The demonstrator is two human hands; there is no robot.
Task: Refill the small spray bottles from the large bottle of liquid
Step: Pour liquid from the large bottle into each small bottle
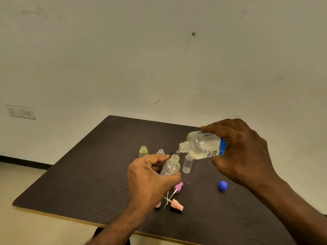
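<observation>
My right hand point(242, 149) grips the large clear bottle point(201, 145), tipped with its open neck down to the left. A thin stream of liquid runs from that neck into a small clear spray bottle point(171, 166). My left hand point(148, 175) holds this small bottle, tilted, just above the table. Three more small uncapped bottles stand behind: a yellowish one point(143, 151), a clear one point(160, 152) partly hidden by my left hand, and a clear one point(187, 163) under the large bottle.
On the dark table point(88, 174) lie a purple spray head point(177, 187), a pink spray head point(176, 205) with its tube, another pink piece point(158, 204) half hidden by my left wrist, and the blue cap point(222, 185). A pale wall stands behind.
</observation>
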